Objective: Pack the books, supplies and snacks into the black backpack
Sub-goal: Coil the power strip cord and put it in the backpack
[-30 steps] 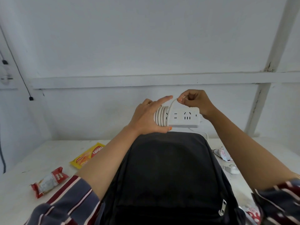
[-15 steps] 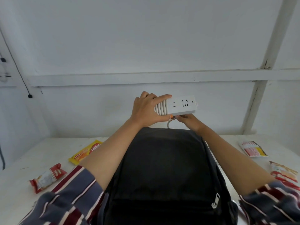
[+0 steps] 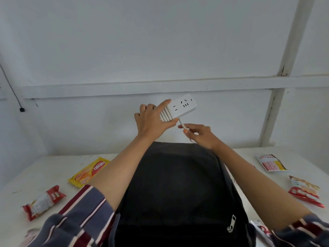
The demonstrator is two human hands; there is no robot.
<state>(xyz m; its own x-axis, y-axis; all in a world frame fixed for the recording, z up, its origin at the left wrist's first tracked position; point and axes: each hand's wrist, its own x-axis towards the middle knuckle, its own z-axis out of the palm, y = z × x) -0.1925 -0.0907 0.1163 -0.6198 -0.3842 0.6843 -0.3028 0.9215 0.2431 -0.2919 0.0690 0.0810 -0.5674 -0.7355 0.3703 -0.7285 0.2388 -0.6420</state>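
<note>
Left hand [image 3: 154,120] grips the power strip [image 3: 182,107]; right hand [image 3: 198,134], at its five o'clock, pinches the cord [image 3: 182,124]. Slack there would probably let the wound turns spring loose.

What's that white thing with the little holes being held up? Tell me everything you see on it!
It is a white power strip, seemingly smooth plastic: a flat block with rounded corners and dark socket slots on its face. Its white cord is wound in several loops round one end. It is up in the air, tilted, above the black backpack. The left hand grips the wound end; the right hand pinches the loose cord just below.
</note>
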